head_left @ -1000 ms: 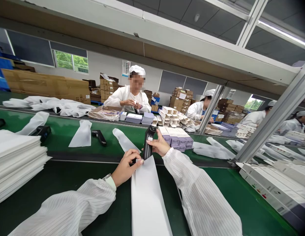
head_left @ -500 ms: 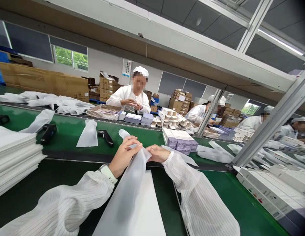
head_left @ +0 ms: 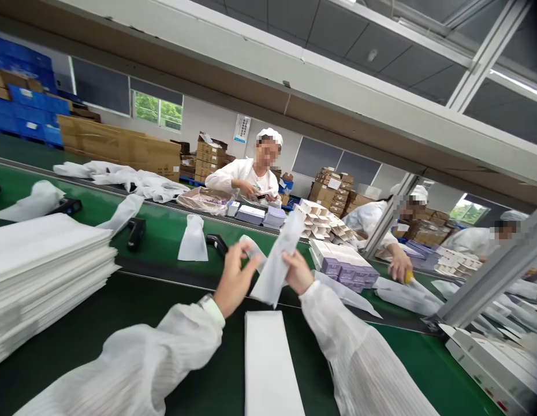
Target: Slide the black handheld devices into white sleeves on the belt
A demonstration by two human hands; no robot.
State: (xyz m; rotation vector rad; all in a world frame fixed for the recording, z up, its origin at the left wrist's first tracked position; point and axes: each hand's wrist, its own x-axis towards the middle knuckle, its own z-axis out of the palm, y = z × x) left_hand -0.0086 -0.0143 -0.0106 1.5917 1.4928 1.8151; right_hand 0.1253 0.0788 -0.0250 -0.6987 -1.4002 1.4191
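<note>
My right hand [head_left: 299, 273] pinches a translucent white sleeve, a thin bag-like wrapper [head_left: 277, 263], by its side and holds it up over the bench. Beside it, my left hand [head_left: 236, 280] is raised with thumb and fingers apart, holding nothing that I can see. Below both hands a narrow white stack of flat sheets [head_left: 272, 364] lies lengthwise on the dark green surface. Past my left fingers are a black handle-shaped device [head_left: 216, 242], partly covered, and another white sleeve [head_left: 193, 238] lying flat.
A tall stack of white sheets [head_left: 47, 254] stands at left. Purple-and-white boxes [head_left: 346, 266] sit beyond my right hand, and white cartons [head_left: 498, 364] lie at right. A co-worker's hand [head_left: 399, 264] reaches over the line near a metal post [head_left: 480, 266]. Another person works opposite.
My left hand has let go of the sleeve and moved away from it. The sleeve is now lifted off the white stack in my right hand. The view has swung left.
</note>
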